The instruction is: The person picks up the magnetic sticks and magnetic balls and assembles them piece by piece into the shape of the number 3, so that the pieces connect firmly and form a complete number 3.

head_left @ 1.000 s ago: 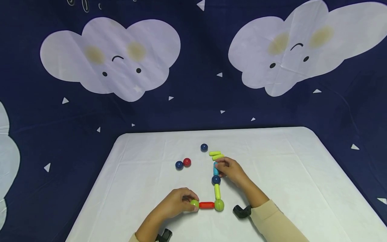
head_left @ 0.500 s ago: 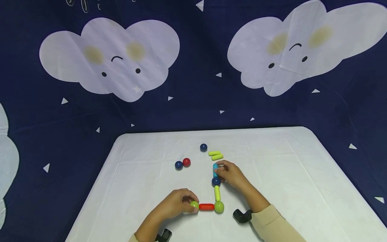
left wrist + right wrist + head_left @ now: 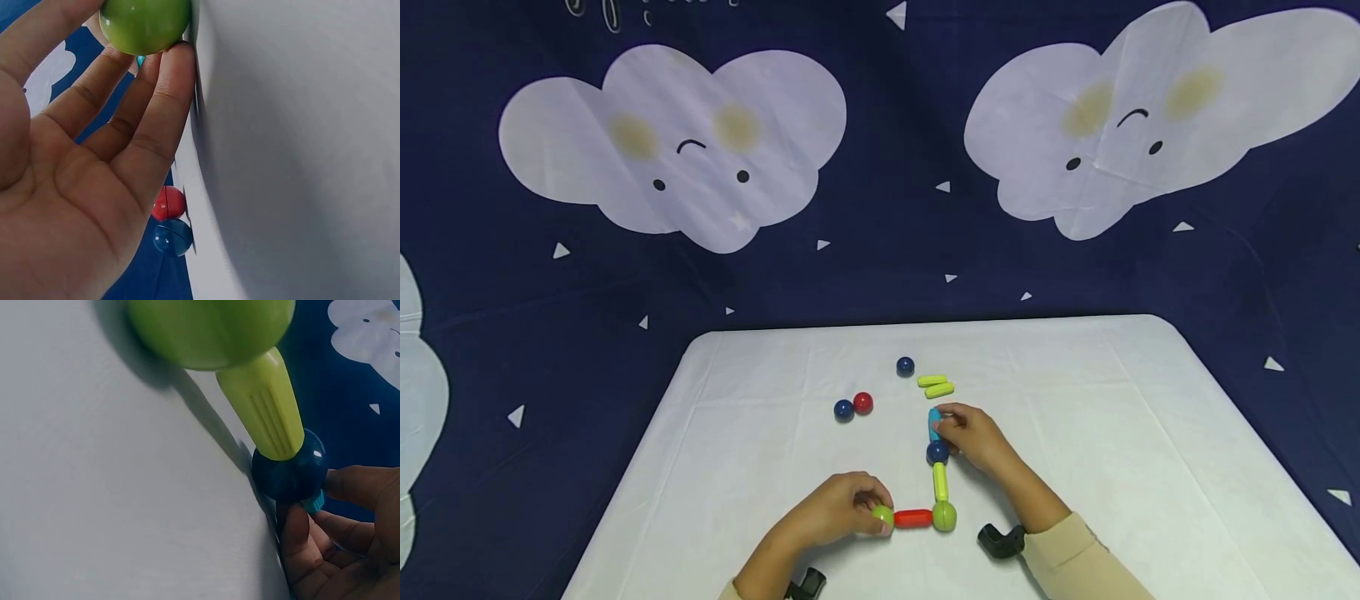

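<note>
A joined chain of toy balls and rods lies bent on the table. In the head view a green ball (image 3: pixel 883 516) forms its left end, and my left hand (image 3: pixel 842 508) grips it between thumb and fingers. A red rod (image 3: pixel 913 519) runs from there to a second green ball (image 3: pixel 944 516) at the corner. A yellow-green rod (image 3: pixel 941 482) leads away to a dark blue ball (image 3: pixel 937 452), followed by a light blue rod (image 3: pixel 934 423). My right hand (image 3: pixel 976 437) pinches that light blue rod; the right wrist view shows only its end (image 3: pixel 314 502) past the ball.
Farther back on the white table (image 3: pixel 775 450) lie two loose yellow-green rods (image 3: pixel 939 390) and a dark blue ball (image 3: pixel 906 367). To their left, a red ball (image 3: pixel 862 403) touches another dark blue ball (image 3: pixel 844 410). A dark cloth with clouds (image 3: pixel 880 283) hangs behind.
Both hands have shifted slightly toward the near edge, and the joined chain has come with them. The gap between the light blue rod and the loose rods has widened.
</note>
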{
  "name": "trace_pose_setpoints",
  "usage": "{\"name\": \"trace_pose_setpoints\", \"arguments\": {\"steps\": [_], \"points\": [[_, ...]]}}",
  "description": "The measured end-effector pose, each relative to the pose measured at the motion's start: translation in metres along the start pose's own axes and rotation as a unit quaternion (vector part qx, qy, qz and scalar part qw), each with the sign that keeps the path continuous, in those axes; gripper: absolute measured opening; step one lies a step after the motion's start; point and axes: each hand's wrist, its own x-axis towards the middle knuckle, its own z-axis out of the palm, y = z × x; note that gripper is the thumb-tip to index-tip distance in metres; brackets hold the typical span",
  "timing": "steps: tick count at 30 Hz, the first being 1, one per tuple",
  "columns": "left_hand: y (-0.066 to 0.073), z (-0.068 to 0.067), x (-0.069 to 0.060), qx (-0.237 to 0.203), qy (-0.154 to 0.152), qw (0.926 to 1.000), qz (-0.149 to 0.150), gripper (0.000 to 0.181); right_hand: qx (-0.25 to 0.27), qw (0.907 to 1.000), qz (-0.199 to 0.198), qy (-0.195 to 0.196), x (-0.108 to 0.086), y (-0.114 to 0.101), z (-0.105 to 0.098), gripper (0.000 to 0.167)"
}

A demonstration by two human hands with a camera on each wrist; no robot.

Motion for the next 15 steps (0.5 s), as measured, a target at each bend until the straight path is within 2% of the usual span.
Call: {"name": "trace_pose_setpoints", "arguments": {"steps": [15], "points": [[-0.0007,-0.0014,-0.0002,-0.001,-0.023,0.9996,0.014,0.026,0.005,0.9999,0.009,0.006,-0.0091,-0.001,0.0023,0.04]]}}
